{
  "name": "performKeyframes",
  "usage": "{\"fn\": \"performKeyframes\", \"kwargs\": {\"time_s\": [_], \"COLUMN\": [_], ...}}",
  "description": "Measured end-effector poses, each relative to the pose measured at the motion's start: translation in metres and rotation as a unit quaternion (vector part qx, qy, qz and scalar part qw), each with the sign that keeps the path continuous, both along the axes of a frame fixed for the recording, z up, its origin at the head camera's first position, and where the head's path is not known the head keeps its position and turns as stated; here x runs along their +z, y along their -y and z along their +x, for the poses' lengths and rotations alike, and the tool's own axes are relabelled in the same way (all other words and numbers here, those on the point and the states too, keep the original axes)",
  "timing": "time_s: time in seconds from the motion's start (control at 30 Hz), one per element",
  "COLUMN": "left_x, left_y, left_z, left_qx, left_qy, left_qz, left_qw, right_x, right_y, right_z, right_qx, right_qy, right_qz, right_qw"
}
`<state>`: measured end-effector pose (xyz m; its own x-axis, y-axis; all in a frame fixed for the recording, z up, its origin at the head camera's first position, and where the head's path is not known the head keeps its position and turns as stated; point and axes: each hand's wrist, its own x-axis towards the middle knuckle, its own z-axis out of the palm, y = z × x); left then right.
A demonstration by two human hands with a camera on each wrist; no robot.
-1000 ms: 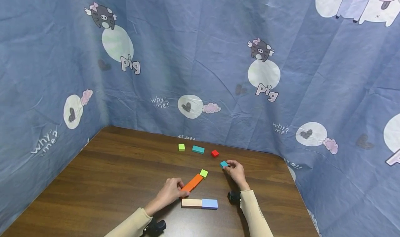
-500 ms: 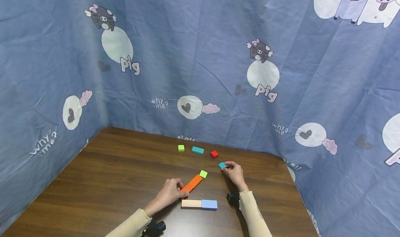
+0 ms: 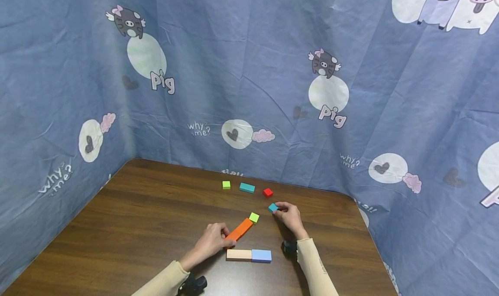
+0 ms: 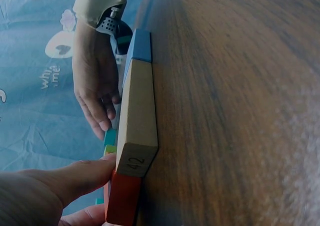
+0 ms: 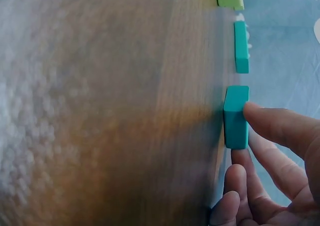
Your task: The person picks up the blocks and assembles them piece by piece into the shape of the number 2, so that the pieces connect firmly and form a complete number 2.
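In the head view my left hand (image 3: 212,240) holds the near end of a slanted orange row (image 3: 239,232), which looks like two blocks end to end. The left wrist view has thumb and a finger about the red-orange block (image 4: 123,198). A lime green block (image 3: 254,218) sits at the row's far end. My right hand (image 3: 290,216) pinches a small teal block (image 3: 272,208) on the table, to the right of the lime one and apart from it. In the right wrist view the thumb touches one side of this teal block (image 5: 236,118); the fingers lie below, partly hidden.
Nearer me, a beige block (image 3: 239,255) and a blue block (image 3: 261,256) lie end to end. Toward the back stand another lime block (image 3: 226,185), a longer teal block (image 3: 247,187) and a red block (image 3: 267,193). Patterned blue cloth (image 3: 249,92) hangs behind the wooden table (image 3: 156,209).
The right hand has slid the small teal block leftward over the table, closer to the lime block at the orange row. My left hand stays where it was.
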<state>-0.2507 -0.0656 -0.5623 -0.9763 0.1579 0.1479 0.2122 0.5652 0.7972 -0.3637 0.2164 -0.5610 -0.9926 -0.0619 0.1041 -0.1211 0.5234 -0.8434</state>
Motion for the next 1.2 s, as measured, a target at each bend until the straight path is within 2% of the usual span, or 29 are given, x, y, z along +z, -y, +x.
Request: {"fn": "performKeyframes", "kwargs": {"time_s": [0.2,0.47,0.63,0.87,1.2], "left_x": [0.0,0.0,-0.001,-0.001,-0.001], "left_y": [-0.001,0.0,0.0,0.0,0.001], "left_z": [0.0,-0.001,-0.002,-0.001,-0.002], "left_qx": [0.001,-0.001,-0.006,0.0,-0.005], "left_qy": [0.003,-0.007,-0.014,-0.002,-0.009], "left_qz": [0.002,-0.002,-0.001,0.004,0.0], "left_qw": [1.0,1.0,0.9999,1.0,0.9999], "right_x": [0.0,0.0,0.001,-0.003,0.0], "right_y": [0.001,0.007,0.012,0.017,0.022], "right_z": [0.0,0.0,0.002,0.001,0.005], "right_qx": [0.006,0.006,0.019,0.038,0.063], "right_qy": [0.005,-0.015,-0.021,-0.028,-0.023], "right_qz": [0.007,0.024,0.031,0.053,0.03], "right_qw": [0.9999,0.9996,0.9991,0.9975,0.9973]}}
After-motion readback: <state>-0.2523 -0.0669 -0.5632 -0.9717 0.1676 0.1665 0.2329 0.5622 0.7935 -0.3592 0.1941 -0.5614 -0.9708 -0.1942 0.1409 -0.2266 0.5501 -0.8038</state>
